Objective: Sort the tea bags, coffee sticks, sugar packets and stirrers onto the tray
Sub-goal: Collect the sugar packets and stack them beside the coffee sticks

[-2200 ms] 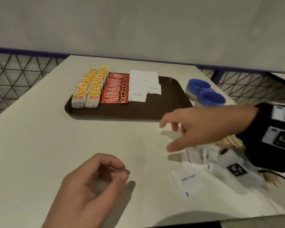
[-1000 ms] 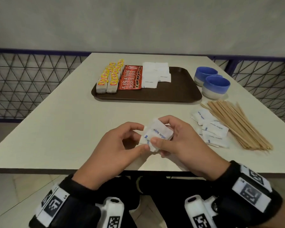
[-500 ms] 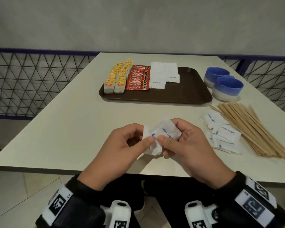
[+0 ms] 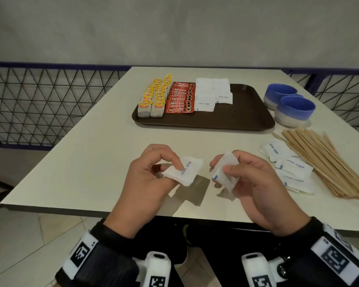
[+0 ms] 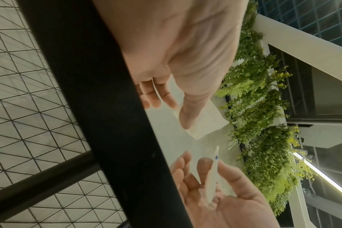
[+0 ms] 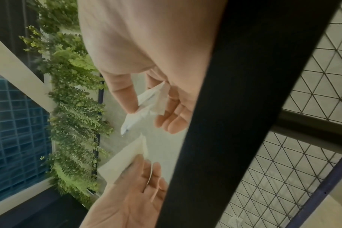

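Above the table's near edge my left hand (image 4: 174,166) pinches one white sugar packet (image 4: 184,171) between thumb and fingers. My right hand (image 4: 220,164) grips more sugar packets (image 4: 224,172), held edge-up; how many I cannot tell. In the left wrist view my thumb lies on the packet (image 5: 205,121). The right wrist view shows the held packets (image 6: 146,104) fanned apart. The brown tray (image 4: 247,117) carries rows of tea bags (image 4: 153,98), red coffee sticks (image 4: 180,100) and sugar packets (image 4: 211,94). Loose sugar packets (image 4: 288,162) and wooden stirrers (image 4: 323,162) lie at the right.
Two blue bowls (image 4: 294,108) stand right of the tray, just behind the stirrers. The tray's right half is bare. A wire-mesh railing (image 4: 39,104) runs behind and beside the table. The table edge is right under my wrists.
My hands were together on one bunch of sugar packets. They have parted: the left hand has drawn one packet off to the left, and the right keeps the others.
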Demonstrator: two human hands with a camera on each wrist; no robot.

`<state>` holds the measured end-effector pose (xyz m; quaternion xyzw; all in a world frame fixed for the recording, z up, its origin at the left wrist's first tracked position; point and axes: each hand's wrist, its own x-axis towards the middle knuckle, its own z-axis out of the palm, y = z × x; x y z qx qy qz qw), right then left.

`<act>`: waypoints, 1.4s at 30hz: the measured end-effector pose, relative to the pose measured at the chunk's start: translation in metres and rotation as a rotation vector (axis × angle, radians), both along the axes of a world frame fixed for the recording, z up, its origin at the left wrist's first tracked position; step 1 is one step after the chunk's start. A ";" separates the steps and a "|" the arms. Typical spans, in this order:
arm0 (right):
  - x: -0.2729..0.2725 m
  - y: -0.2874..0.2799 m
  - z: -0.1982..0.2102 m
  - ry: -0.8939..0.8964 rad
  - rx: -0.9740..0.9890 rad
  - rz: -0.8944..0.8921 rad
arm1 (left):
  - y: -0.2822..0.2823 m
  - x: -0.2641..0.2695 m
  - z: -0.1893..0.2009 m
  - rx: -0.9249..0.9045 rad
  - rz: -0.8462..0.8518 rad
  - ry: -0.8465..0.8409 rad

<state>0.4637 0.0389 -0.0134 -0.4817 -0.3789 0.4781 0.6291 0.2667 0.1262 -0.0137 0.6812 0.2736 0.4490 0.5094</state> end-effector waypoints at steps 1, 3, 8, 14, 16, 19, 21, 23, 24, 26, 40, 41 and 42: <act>0.000 -0.001 0.000 -0.019 0.001 0.020 | 0.000 0.000 0.000 0.012 0.001 -0.001; 0.000 -0.001 0.001 -0.028 0.006 0.044 | 0.000 0.000 -0.002 0.031 -0.005 -0.003; 0.001 -0.001 -0.001 -0.041 -0.005 0.073 | 0.002 0.002 -0.010 0.018 -0.074 -0.011; -0.004 0.006 -0.004 -0.137 -0.011 0.083 | -0.005 0.005 -0.009 0.092 -0.026 0.135; -0.006 0.007 -0.002 -0.139 -0.019 0.086 | -0.005 0.004 -0.007 0.092 -0.026 0.166; -0.008 0.009 -0.002 -0.131 -0.041 0.080 | -0.005 0.001 -0.006 0.081 -0.094 0.168; -0.011 0.011 -0.002 -0.125 -0.040 0.060 | -0.006 0.001 -0.006 0.134 -0.111 0.202; -0.013 0.012 -0.002 -0.124 -0.031 0.036 | -0.009 0.001 -0.006 0.168 -0.105 0.229; -0.014 0.012 -0.002 -0.121 -0.027 0.030 | -0.009 0.001 -0.006 0.160 -0.102 0.217; -0.014 0.012 -0.002 -0.101 -0.023 0.021 | -0.009 0.001 -0.006 0.090 -0.113 0.129; -0.013 0.011 -0.014 -0.274 0.024 -0.031 | 0.003 0.000 -0.001 -0.185 -0.216 0.067; -0.014 0.011 -0.013 -0.277 0.017 -0.027 | 0.003 0.000 0.000 -0.195 -0.217 0.058; -0.015 0.011 -0.013 -0.279 0.016 -0.024 | 0.003 -0.001 0.001 -0.201 -0.220 0.054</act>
